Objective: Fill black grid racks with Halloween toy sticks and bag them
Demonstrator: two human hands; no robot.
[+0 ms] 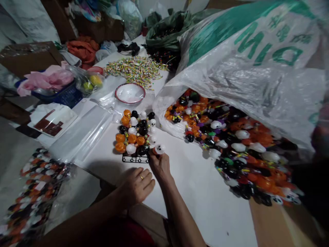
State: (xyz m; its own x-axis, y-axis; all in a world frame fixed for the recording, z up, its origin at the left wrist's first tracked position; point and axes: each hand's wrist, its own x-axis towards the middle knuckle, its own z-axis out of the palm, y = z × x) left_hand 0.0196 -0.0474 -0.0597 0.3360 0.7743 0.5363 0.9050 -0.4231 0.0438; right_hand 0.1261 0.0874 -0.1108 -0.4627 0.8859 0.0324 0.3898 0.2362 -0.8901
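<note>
My right hand (160, 165) is closed around a small white skull-faced piece (159, 148), its face with dark eyes turned up. It is at the near right corner of a black plastic rack (135, 159) with round holes. Rows of orange pumpkin pieces (132, 138), black pieces (141, 150) and white skull pieces (131, 149) fill most of this rack. Just in front of the rack, my left hand (141, 185), with a ring on one finger, has its fingers curled in. Whatever may be under those fingers is hidden.
To the right, a large white plastic bag (244, 82) spills a heap of similar pieces (239, 147). Behind the rack stand a red-rimmed white bowl (130, 93) and a pile of small colourful bits (136, 68). Clear plastic sleeves (79, 137) and a blue basket (64, 96) are left.
</note>
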